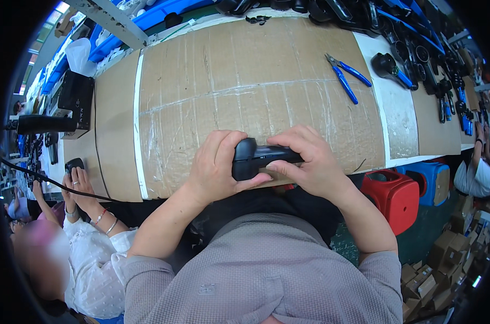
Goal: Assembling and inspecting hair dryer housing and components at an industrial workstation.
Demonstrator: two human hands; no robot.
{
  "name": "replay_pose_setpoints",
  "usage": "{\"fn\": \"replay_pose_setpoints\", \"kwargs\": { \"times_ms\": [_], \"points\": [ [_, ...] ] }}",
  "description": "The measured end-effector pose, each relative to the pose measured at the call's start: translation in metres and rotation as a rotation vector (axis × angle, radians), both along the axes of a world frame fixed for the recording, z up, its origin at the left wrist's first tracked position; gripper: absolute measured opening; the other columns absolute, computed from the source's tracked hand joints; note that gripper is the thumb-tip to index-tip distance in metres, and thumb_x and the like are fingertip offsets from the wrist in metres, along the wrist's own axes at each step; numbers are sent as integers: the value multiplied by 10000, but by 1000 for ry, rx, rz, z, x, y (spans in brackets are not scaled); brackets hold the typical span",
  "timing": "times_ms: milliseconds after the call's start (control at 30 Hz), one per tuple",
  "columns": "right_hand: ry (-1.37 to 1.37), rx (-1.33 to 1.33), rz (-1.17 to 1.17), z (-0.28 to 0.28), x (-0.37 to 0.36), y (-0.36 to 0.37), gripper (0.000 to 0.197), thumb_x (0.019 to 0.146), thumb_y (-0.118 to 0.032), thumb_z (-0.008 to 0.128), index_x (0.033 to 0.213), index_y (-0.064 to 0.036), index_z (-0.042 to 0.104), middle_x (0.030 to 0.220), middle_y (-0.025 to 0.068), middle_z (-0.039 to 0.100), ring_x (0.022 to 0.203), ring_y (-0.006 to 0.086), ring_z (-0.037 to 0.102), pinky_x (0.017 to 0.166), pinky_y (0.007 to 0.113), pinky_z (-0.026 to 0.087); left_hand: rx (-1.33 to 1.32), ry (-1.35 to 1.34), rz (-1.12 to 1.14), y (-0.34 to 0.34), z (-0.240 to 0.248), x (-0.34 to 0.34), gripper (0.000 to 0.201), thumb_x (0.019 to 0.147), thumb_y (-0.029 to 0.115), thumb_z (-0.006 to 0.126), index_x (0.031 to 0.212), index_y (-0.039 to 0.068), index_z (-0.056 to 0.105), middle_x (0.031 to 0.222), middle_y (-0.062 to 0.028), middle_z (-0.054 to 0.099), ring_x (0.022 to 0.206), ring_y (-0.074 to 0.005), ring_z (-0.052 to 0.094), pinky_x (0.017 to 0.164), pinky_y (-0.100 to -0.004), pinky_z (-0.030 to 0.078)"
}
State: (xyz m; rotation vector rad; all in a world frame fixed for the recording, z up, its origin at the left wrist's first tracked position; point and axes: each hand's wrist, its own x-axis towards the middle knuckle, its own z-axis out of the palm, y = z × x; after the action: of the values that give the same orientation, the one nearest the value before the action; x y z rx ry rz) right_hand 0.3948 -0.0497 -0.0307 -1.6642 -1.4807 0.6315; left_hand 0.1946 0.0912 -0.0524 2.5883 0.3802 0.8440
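Between my two hands, close to the near edge of the cardboard-covered table [228, 65], is a black handheld barcode scanner [246, 156], lying sideways. My left hand [215, 164] is wrapped round its wide head, thumb underneath along the near side. The narrower handle points right, where my right hand [312, 162] grips it with fingers on top and thumb below. My fingers and palms cover parts of both ends.
Blue-handled nippers [346, 78] lie spread at the far right, beside a black scanner with a blue part [388, 67]. Small black pieces [257, 20] sit at the back. Stools, one red [393, 200], stand right. At left, a co-worker's hands [82, 186] hold a dark object.
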Motion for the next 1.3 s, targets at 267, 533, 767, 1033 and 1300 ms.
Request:
{"fn": "replay_pose_setpoints", "kwargs": {
  "times_ms": [267,533,767,1033,1300],
  "points": [
    [105,-226,73,11,10,13,335,822,-94,842,1138,-50,742,1041,74,685,980,216,623,852,314,489,30,-28,-30,3,-2,2,726,767,461,914,1254,38,580,1108,-108,622,933,-268,624,804,-358,546],
    [220,-393,80,28,17,23,328,833,-105,838,1137,-39,736,1064,79,694,988,236,635,849,327,506,-22,-74,-17,0,-1,7,706,773,464,902,1237,35,587,1089,-111,619,923,-273,624,792,-360,546],
    [-382,162,137,8,6,12,327,876,-163,790,1186,-71,742,1079,58,692,956,237,621,894,327,500,-18,-65,7,3,-3,8,714,759,501,901,1208,32,604,1057,-111,618,883,-278,625,762,-353,549],
    [-517,399,99,-5,-8,11,335,882,-167,771,1209,-99,744,1128,36,700,943,223,600,873,319,482,-32,-107,43,4,7,9,711,733,550,900,1140,38,622,986,-107,622,816,-268,623,724,-355,549],
    [164,-271,220,36,16,42,206,911,-195,795,1047,-44,764,944,65,701,778,183,593,732,298,494,-25,-101,16,2,6,6,706,729,572,907,1119,49,636,961,-89,643,798,-253,633,739,-347,547]
  ]
}}
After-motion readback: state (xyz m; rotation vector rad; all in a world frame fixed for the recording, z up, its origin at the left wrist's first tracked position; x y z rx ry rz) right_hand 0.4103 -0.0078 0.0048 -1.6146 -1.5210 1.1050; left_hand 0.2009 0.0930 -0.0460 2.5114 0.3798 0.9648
